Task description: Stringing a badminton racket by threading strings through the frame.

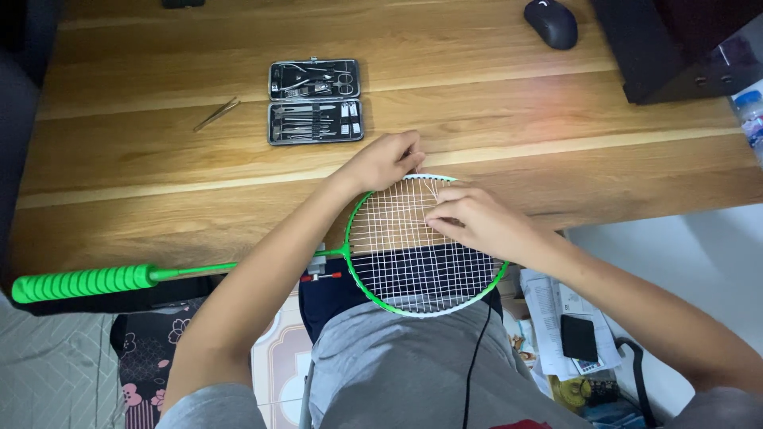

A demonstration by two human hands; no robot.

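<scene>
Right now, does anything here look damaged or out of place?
Yes. The green racket's strings look uneven near the top of the head, bunched and slanted where both hands work them. A pair of tweezers lies loose beside the open tool case.

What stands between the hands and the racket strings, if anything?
Nothing visible does. The left hand grips the top of the green racket, and the fingers of the right hand rest directly on the white strings.

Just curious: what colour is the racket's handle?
Bright green, ribbed handle; the head view shows it best.
</scene>
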